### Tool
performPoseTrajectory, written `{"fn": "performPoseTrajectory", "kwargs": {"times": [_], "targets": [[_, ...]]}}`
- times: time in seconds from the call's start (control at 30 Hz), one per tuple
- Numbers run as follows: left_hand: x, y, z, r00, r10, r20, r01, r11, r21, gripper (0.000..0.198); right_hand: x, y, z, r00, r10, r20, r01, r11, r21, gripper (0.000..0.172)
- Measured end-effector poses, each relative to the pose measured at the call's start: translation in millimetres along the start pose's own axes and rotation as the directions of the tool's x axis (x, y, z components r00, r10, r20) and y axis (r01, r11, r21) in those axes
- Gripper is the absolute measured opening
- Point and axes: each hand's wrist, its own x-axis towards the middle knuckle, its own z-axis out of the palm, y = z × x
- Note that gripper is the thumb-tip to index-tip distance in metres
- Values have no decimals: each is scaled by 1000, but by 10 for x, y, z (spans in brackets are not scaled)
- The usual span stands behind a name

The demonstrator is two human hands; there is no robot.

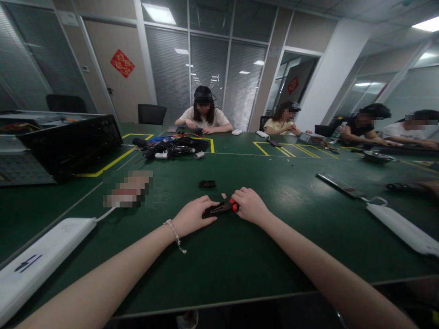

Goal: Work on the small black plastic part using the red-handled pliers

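Note:
My right hand [249, 205] is closed around the red handles of a pair of pliers [222, 208], whose dark jaws point left. At the jaws, my left hand [195, 214] pinches a small black part [207, 212] between thumb and fingers; its kind is too small to make out. Both hands are just above the green table, close together. Beyond them lies another small black piece [206, 183]. A tiny pinkish scrap [224, 196] rests beside the pliers.
A black computer case [72, 146] stands at the left. Cables and tools [168, 147] are heaped farther back. White power banks or strips lie left [44, 260] and right [401, 228], with a phone [338, 184] near the right one. Several people sit across the green table [171, 288].

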Motion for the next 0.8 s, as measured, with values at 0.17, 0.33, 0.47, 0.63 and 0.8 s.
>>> {"fn": "performPoseTrajectory", "kwargs": {"times": [0.17, 0.33, 0.47, 0.63, 0.8], "targets": [[6, -1, 7, 1000, 0, 2, 0, 1000, 11, 41, 5, -4, 1, 1000, -4, 3, 4, 1000, -8, 13], [3, -8, 23, 1000, 3, -6, -3, 1000, 14, 41, 5, 3, 14, 1000, -1, 8, 1, 1000, -28, 15], [4, -3, 23, 1000, 2, -10, -2, 1000, 5, 41, -2, 10, 17, 1000, 2, 4, -2, 1000, -21, 15], [5, 13, 16, 1000, -6, -10, 6, 1000, 5, 41, 6, 9, 10, 1000, -1, -3, 1, 1000, -14, 15], [7, 9, 16, 1000, 3, -11, -3, 1000, 0, 41, 9, 6, 8, 1000, -7, -6, 7, 1000, -18, 14]]}}
